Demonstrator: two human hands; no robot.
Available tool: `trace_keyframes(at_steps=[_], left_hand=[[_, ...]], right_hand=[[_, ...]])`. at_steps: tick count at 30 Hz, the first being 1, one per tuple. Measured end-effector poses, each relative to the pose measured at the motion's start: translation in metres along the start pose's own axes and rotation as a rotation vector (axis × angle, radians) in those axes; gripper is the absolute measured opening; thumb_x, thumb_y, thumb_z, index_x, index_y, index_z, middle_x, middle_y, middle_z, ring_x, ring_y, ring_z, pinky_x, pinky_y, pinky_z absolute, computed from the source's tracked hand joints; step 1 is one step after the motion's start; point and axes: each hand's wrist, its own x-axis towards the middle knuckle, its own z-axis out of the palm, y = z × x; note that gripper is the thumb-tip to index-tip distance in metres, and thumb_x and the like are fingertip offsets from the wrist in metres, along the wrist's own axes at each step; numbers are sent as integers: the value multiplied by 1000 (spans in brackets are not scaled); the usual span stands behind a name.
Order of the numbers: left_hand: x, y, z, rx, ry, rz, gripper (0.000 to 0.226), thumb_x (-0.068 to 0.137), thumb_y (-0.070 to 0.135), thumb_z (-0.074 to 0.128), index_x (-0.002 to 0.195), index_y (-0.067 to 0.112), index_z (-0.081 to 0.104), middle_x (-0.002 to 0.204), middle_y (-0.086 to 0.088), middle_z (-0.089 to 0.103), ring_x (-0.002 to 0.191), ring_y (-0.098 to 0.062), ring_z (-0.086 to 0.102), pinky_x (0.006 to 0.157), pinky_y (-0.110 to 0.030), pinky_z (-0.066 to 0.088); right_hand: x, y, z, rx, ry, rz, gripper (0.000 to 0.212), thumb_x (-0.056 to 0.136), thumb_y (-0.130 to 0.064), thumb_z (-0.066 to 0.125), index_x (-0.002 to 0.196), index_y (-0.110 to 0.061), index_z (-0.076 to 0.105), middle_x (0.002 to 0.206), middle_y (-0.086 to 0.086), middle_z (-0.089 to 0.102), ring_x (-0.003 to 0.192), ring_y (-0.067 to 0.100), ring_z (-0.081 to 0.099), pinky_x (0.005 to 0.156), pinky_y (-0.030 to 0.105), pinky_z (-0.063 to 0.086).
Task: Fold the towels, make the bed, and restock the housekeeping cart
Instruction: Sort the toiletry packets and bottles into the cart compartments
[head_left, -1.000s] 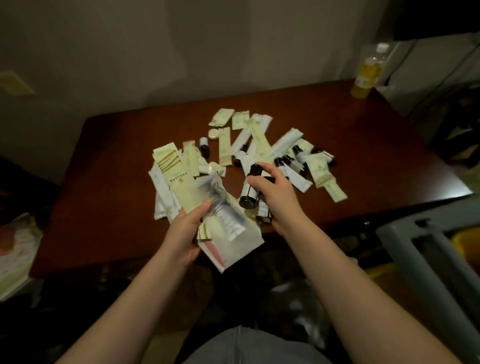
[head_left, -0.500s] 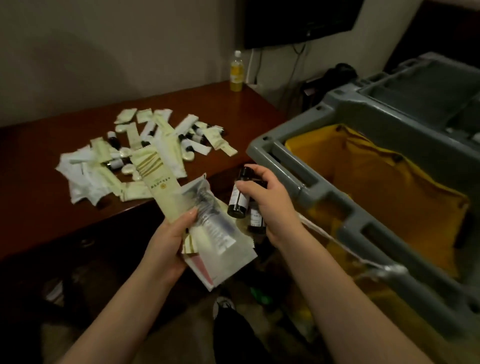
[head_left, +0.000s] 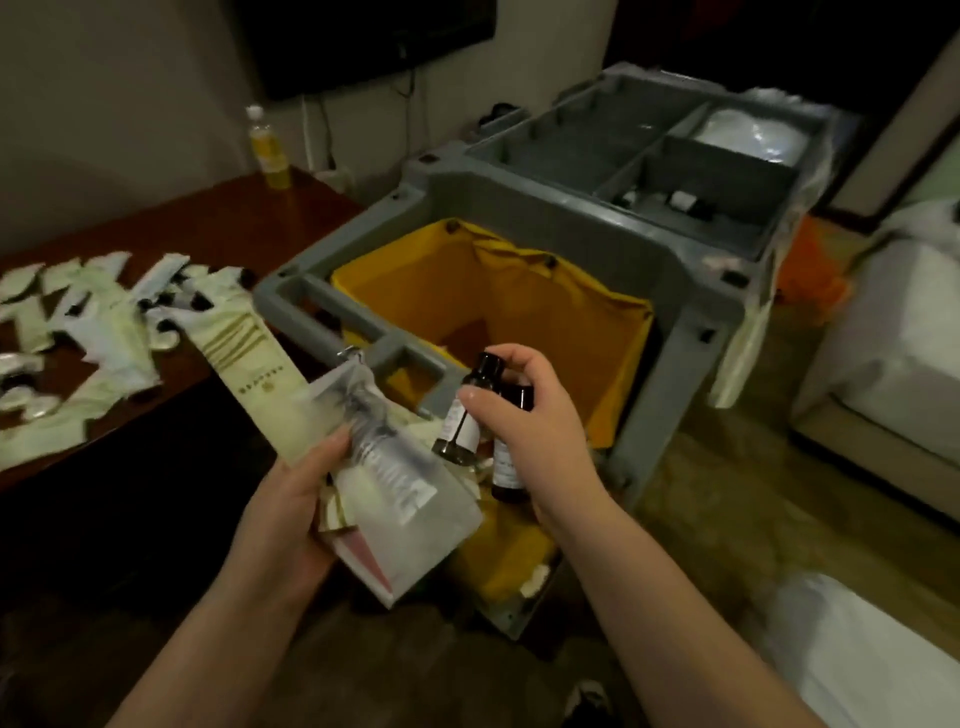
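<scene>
- Counter (head_left: 218, 228) of dark red wood fills the left side. Its front edge runs slantwise toward the cart, and its right corner ends just beside the grey handle frame (head_left: 332, 306).
- Sachets (head_left: 104, 322), pale green and white, lie scattered over the counter's left part, several close to the front edge. Blur hides their print.
- Yellow bottle (head_left: 267, 150) stands upright at the counter's far corner, near the wall and below a dark screen (head_left: 363, 41).
- Left hand (head_left: 285, 509) grasps a bundle of packets (head_left: 405, 488) with the thumb curled on top, in the air beyond the counter's edge and before the cart's near corner.
- Right hand (head_left: 530, 421) is clenched round two small dark bottles (head_left: 460, 431), above the near rim of the yellow bag (head_left: 571, 322).
- Housekeeping cart (head_left: 691, 322) stands just right of the counter. The bag hangs open inside its frame. The top tray (head_left: 524, 150) behind is split into compartments, and a white bundle (head_left: 748, 130) lies in the far right one.
- Floor (head_left: 727, 493) lies open in a strip between the cart and the white bed (head_left: 904, 353) at the right edge.
</scene>
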Motion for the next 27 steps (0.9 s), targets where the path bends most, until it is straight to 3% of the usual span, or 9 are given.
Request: trace_keyframes(at_steps=[3,7,10,16,21,27], left_hand=[[27,-15,80,42,-30,46,35,92,20,54,126,13,58,99,-4,72,82,-15,71,58,-26,57],[55,-39,186,55,-98,63,38,92,25,50,129,16,55,110,-7,70,99,-23,68,72,-34,59],[69,-52,240,49,-71,32,39,92,25,53,131,22,52,107,-5,71,94,-22,70,70,-37,57],[107,-52,294,-13,75,44,42,87,24,59,128,25,52,108,-5,70,94,-23,69,69,-38,54],[173,-42,338,-47,142,122,32,91,20,58,123,21,57,107,-3,69,78,-12,72,53,-26,56],[249,-36,381,-85,139,166,37,94,20,53,131,15,54,116,-6,67,88,-14,71,59,-26,56]], right_hand=[[34,-15,-77,-4,50,-25,28,82,-23,71,96,-42,54,110,-4,59,96,17,64,78,33,58],[84,-42,-182,5,90,-68,27,84,-21,68,97,-40,54,102,-7,60,87,10,65,72,25,58],[123,-59,-240,-6,135,-65,29,86,-20,66,99,-43,53,105,-9,57,93,14,64,74,32,59],[202,-71,-311,-35,162,-43,37,86,-17,67,116,-34,57,112,0,61,93,15,65,69,25,58],[284,-81,-341,-227,110,-112,35,82,-22,72,111,-32,54,113,-4,57,97,16,62,71,26,56],[401,-103,-361,-725,38,-310,45,79,-31,76,117,-27,52,109,-11,55,98,7,51,79,19,40]])
